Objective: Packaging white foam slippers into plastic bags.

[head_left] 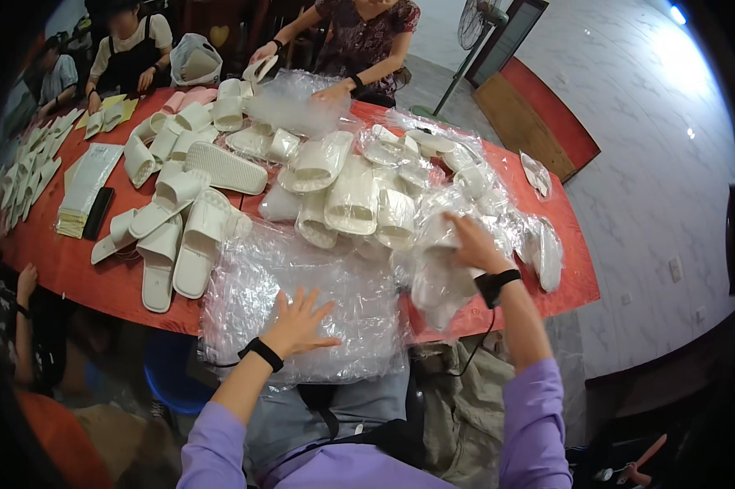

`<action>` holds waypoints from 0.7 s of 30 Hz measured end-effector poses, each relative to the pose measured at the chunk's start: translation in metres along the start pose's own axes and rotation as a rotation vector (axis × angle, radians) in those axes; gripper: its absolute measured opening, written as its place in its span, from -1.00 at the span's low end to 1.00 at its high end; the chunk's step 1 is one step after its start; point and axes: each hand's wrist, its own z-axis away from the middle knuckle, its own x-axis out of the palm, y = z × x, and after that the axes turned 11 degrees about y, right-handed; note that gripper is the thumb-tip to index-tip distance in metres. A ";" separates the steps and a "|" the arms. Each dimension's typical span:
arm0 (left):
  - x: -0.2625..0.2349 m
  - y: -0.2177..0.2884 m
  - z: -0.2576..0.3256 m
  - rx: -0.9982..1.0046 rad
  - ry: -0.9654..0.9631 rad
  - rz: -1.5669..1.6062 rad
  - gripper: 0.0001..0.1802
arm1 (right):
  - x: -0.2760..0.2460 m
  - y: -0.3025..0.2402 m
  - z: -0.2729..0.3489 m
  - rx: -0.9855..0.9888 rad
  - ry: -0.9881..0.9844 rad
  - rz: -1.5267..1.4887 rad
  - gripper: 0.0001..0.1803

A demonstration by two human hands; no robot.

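Note:
My left hand [300,326] lies with spread fingers on a stack of clear plastic bags [245,281] at the table's front edge. It grips nothing. At the pile of bagged white slippers [353,196], my right hand [475,246] reaches over a pair of slippers in clear plastic [441,285]. Its visible fingers are stretched out and touch or nearly touch the plastic; the others are partly hidden. Left of the bags, loose white slippers [200,244] lie overlapping, and one shows its ribbed sole [225,167].
Across the red table [575,269], a person [367,49] handles a slipper and plastic. Another person [131,49] stands far left near paired slippers. A packet stack [92,183] and a black case [97,212] lie left. A fan [471,28] stands behind; a blue stool [176,375] is below.

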 end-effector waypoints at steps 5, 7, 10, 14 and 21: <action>0.010 0.002 -0.006 0.012 0.031 -0.059 0.00 | -0.115 -0.012 -0.004 0.276 0.026 -0.457 -0.21; 0.009 0.003 -0.006 0.032 0.053 -0.086 0.06 | -0.135 -0.036 0.003 0.359 -0.028 -0.597 -0.21; -0.013 0.015 -0.008 -0.087 0.004 -0.047 -0.01 | -0.123 -0.090 0.005 0.414 -0.229 -0.783 -0.15; 0.048 -0.037 0.019 0.033 0.270 0.557 -0.15 | -0.034 -0.187 0.007 0.470 -0.320 -0.824 -0.15; 0.023 -0.026 0.012 0.008 0.139 0.090 -0.47 | 0.150 -0.158 0.052 0.536 -0.137 -0.575 0.23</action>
